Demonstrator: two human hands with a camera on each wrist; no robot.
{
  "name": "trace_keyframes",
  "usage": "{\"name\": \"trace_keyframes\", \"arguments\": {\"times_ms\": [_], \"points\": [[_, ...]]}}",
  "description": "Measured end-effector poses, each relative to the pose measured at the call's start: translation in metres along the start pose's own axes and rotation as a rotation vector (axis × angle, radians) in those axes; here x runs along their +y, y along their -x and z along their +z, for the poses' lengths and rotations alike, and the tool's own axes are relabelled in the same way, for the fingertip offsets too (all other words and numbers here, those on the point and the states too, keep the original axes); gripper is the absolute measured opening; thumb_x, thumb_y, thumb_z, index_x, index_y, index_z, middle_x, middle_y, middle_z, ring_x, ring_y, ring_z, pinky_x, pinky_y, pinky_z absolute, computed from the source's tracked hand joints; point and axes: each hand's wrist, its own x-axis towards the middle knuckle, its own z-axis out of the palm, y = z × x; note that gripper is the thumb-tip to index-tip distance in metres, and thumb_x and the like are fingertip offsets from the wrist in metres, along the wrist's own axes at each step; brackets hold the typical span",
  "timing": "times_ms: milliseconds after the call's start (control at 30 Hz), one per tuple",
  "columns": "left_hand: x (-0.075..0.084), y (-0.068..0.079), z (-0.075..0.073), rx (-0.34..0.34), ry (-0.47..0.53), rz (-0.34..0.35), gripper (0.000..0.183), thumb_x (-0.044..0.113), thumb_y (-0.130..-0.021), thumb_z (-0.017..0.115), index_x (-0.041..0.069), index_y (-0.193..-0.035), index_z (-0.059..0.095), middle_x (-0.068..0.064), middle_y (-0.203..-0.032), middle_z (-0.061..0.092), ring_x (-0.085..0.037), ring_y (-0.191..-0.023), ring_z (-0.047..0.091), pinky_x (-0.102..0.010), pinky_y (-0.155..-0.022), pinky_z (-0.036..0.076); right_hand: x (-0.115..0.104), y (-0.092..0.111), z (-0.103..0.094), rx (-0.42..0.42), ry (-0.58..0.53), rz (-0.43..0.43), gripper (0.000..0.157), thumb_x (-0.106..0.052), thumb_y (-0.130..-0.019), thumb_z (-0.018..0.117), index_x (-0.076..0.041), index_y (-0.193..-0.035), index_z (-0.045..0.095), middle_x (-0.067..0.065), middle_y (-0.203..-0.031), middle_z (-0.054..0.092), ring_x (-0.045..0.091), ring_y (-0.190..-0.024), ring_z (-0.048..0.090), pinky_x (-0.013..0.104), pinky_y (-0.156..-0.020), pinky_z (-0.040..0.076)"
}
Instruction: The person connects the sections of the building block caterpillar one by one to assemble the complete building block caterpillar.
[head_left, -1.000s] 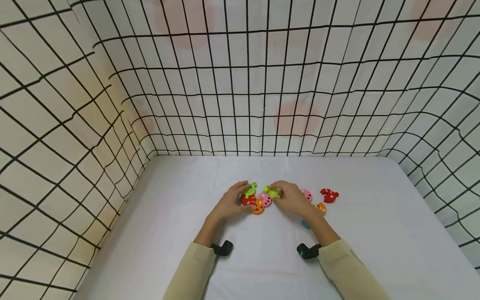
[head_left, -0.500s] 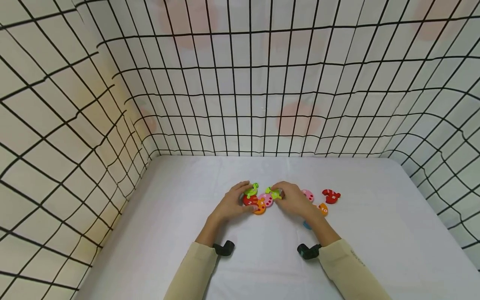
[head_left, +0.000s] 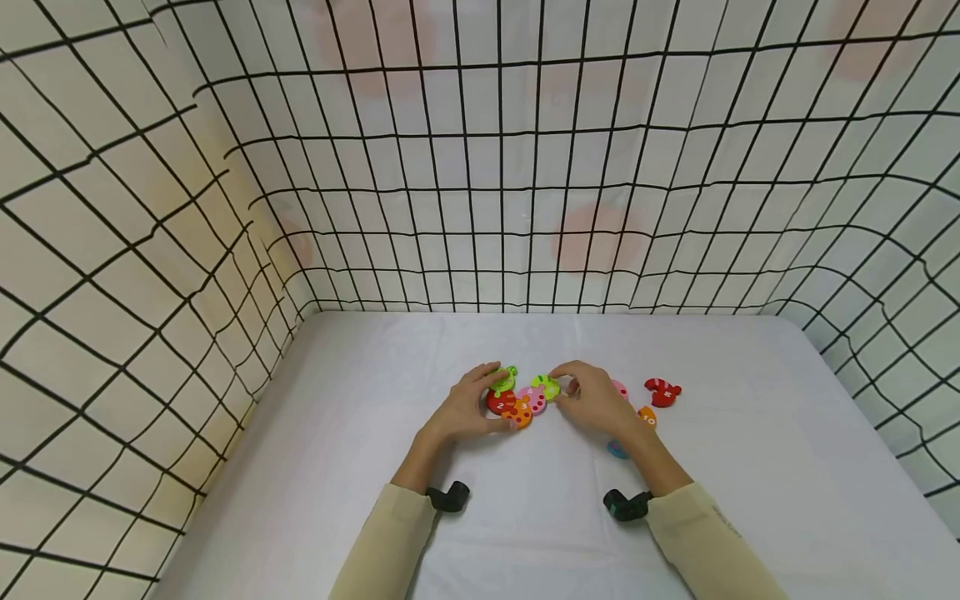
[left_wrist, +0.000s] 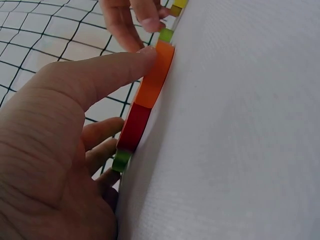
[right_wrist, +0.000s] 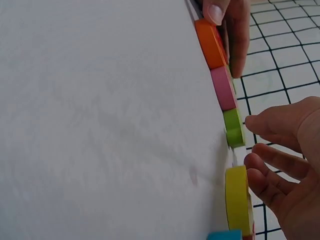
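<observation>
Several numbered puzzle pieces lie joined on the white cloth in the head view: a green one (head_left: 502, 381), a red one (head_left: 500, 402), an orange one (head_left: 518, 412), a pink one (head_left: 533, 400) and a lime green one (head_left: 547, 387). My left hand (head_left: 465, 407) holds the left end of this row, its thumb against the orange edge (left_wrist: 156, 75) and its fingers round the far side. My right hand (head_left: 596, 402) hovers just right of the lime piece; in the right wrist view its thumb and fingers stand slightly apart from the green edge (right_wrist: 234, 127).
Loose pieces lie right of my right hand: a red one (head_left: 663, 392), an orange one (head_left: 647, 417) and a blue one (head_left: 618, 450), with a pink one (head_left: 620, 389) partly hidden. A yellow edge (right_wrist: 236, 200) shows near my right fingers. Black wire mesh (head_left: 517, 192) borders the table.
My right hand has let go of the lime green piece, which now lies against the pink one, and has drawn back slightly right. My left fingers have shifted slightly over the pieces.
</observation>
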Motion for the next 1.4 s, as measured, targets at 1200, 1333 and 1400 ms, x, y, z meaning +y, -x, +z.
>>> {"name": "trace_keyframes", "arguments": {"times_ms": [1200, 1333, 1400], "points": [[0.001, 0.001, 0.001, 0.023, 0.039, -0.025, 0.084, 0.043, -0.079, 0.085, 0.023, -0.153, 0.050, -0.001, -0.166, 0.036, -0.029, -0.155, 0.031, -0.062, -0.120, 0.033, 0.043, 0.076, -0.044, 0.033, 0.067, 0.045, 0.054, -0.035, -0.083, 0.087, -0.006, -0.125, 0.068, 0.003, -0.104, 0.065, 0.020, -0.093, 0.053, 0.025, -0.073, 0.050], [0.001, 0.000, 0.002, 0.013, 0.027, -0.021, 0.085, 0.044, -0.079, 0.085, 0.023, -0.154, 0.050, -0.001, -0.166, 0.035, -0.029, -0.155, 0.029, -0.063, -0.120, 0.032, 0.046, 0.086, -0.047, -0.003, 0.118, 0.023, 0.068, -0.043, -0.075, 0.091, -0.009, -0.129, 0.068, 0.002, -0.110, 0.066, 0.019, -0.098, 0.055, 0.032, -0.080, 0.055], [0.000, 0.000, 0.002, 0.011, 0.027, -0.021, 0.084, 0.044, -0.080, 0.084, 0.022, -0.153, 0.050, -0.001, -0.166, 0.035, -0.029, -0.155, 0.029, -0.063, -0.120, 0.032, 0.046, 0.090, -0.048, -0.023, 0.141, 0.014, 0.072, -0.045, -0.073, 0.092, -0.009, -0.130, 0.068, 0.003, -0.115, 0.065, 0.021, -0.103, 0.056, 0.041, -0.087, 0.058]]}}
